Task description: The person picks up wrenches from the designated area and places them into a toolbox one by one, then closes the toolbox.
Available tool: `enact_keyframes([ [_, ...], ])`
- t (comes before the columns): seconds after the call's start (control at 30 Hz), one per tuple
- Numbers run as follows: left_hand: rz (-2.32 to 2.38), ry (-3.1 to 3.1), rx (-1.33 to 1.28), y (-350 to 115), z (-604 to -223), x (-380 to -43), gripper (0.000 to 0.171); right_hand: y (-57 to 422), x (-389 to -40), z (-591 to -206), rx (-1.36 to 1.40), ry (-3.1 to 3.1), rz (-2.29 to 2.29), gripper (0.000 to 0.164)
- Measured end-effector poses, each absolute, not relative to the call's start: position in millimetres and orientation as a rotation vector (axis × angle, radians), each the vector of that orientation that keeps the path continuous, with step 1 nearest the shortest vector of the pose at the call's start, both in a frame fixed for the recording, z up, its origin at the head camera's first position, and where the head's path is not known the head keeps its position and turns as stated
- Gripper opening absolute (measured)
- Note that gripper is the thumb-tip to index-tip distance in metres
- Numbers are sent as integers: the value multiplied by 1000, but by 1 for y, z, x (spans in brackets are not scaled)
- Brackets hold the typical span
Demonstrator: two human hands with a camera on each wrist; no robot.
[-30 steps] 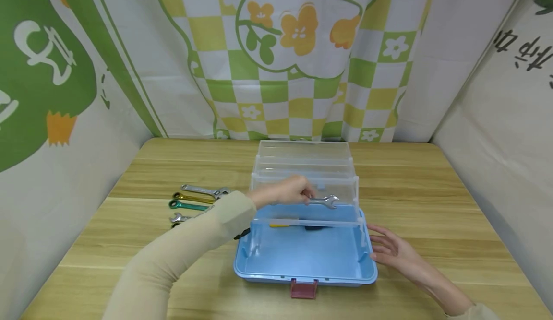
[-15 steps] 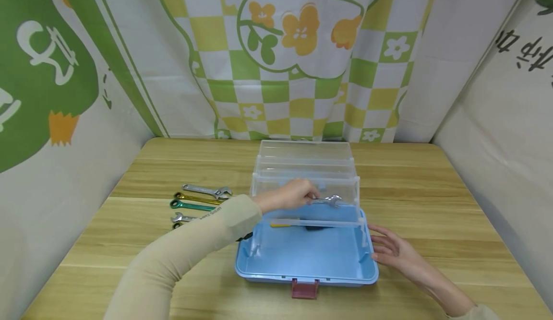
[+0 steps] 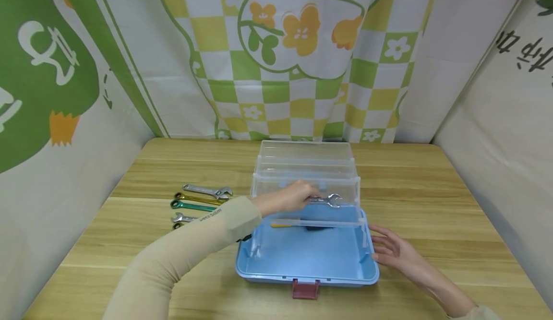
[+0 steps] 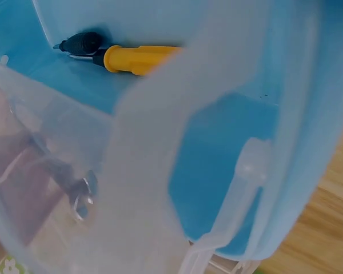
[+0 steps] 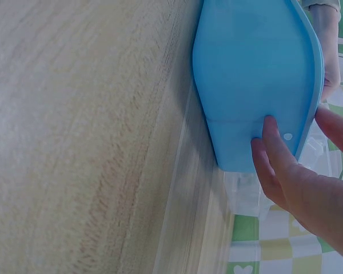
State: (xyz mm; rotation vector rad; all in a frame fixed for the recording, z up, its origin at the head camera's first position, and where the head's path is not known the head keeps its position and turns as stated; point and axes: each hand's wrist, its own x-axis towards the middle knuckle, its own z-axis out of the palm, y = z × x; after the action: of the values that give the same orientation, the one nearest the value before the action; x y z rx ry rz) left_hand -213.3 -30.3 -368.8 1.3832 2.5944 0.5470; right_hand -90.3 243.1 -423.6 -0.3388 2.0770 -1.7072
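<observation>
A blue toolbox (image 3: 308, 257) with a red latch stands open, its clear trays (image 3: 306, 166) raised at the back. My left hand (image 3: 291, 197) pinches a silver wrench (image 3: 333, 200), whose open-end jaw points right, at the upper trays. Through translucent plastic in the left wrist view, the wrench (image 4: 82, 200) shows dimly. Against the box's right wall rest the extended fingers of my right hand (image 3: 395, 253); in the right wrist view that hand (image 5: 308, 194) has fingertips on the blue side and the thumb at the rim.
Left of the box lie several wrenches, among them an adjustable wrench (image 3: 209, 191) and a green-handled one (image 3: 190, 206); the left sleeve covers part of them. Inside the box, partly under the trays, is a yellow-handled tool (image 4: 134, 59) beside a black-handled one (image 4: 83, 43).
My left hand has come slightly down and to the right with the wrench, over the trays. The right hand keeps its place on the box's side.
</observation>
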Motion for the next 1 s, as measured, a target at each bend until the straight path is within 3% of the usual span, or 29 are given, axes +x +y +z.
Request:
enact_keyframes([
  [1.0,457,2782,1286,-26,-376,-209,12,243,-90,-424,-304,2086,-1692,66],
])
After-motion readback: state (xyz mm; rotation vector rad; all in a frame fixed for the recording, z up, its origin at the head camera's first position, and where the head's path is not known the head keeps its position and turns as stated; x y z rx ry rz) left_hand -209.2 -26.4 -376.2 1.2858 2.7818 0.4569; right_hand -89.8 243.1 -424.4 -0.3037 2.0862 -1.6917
